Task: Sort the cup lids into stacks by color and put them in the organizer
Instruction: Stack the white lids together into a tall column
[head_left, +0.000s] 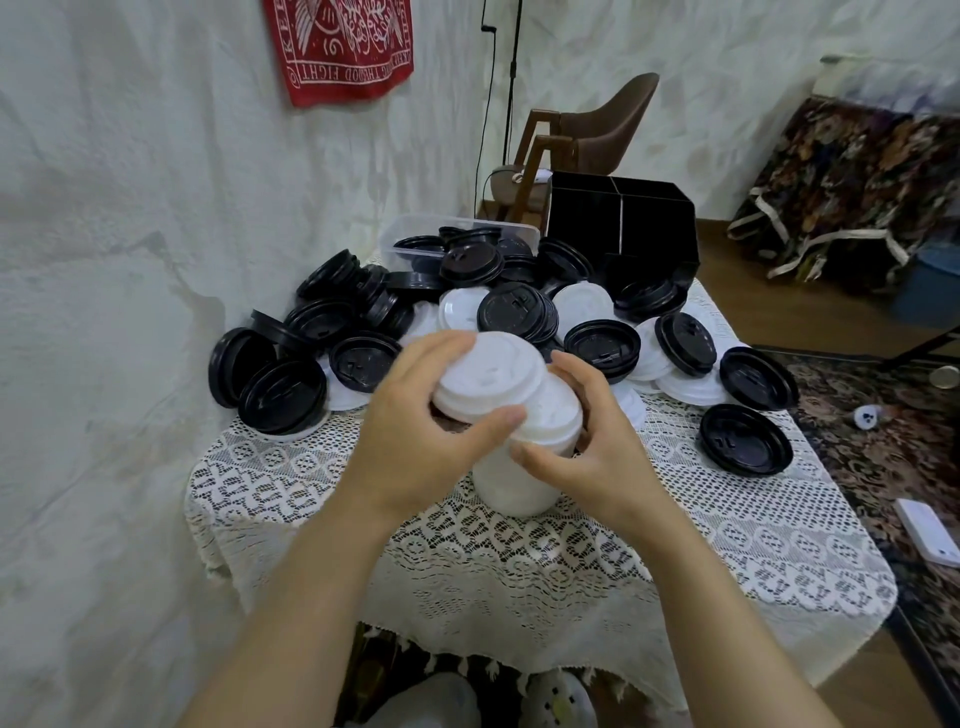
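Here, left grip (415, 421): curled round the top white lid (485, 376), fingers on its far rim, thumb on its near rim; lid held tilted.
Right grip (592, 457): wrapped round the white stack (514, 483), fingers behind, thumb in front.
White stack: upright near the middle of the lace-covered worktop (311, 493), directly under the tilted lid.
Loose heap: black lids (514, 312) and white lids (582, 301) mixed together just behind the stack, spread from the left edge to the right.
Single black lid (745, 439): flat on the lace at the right, apart from the heap.
Organizer (623, 223): black, divided into compartments, at the far edge behind the heap; inside too dark to tell.
Clear tub (415, 236): left of the organizer, black lids inside.
Beyond: brown chair (597, 130), red cloth (343, 47) on the wall.
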